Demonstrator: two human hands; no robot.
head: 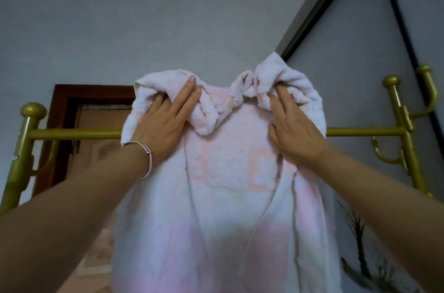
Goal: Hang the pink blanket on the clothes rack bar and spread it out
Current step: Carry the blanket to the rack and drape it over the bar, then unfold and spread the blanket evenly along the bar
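Observation:
The pink blanket, fluffy with pale flower squares, hangs in front of me, and its bunched top edge rises above the gold clothes rack bar. My left hand, with a silver bangle on the wrist, grips the bunched top left part. My right hand grips the bunched top right part. Both hands hold the cloth at about bar height. The blanket hides the middle of the bar. I cannot tell whether the cloth rests on the bar or is only held before it.
Gold uprights with ball tops stand at the left and right ends of the rack, the right one with curved hooks. A brown door frame is behind on the left. A grey wall and a dark diagonal trim lie behind.

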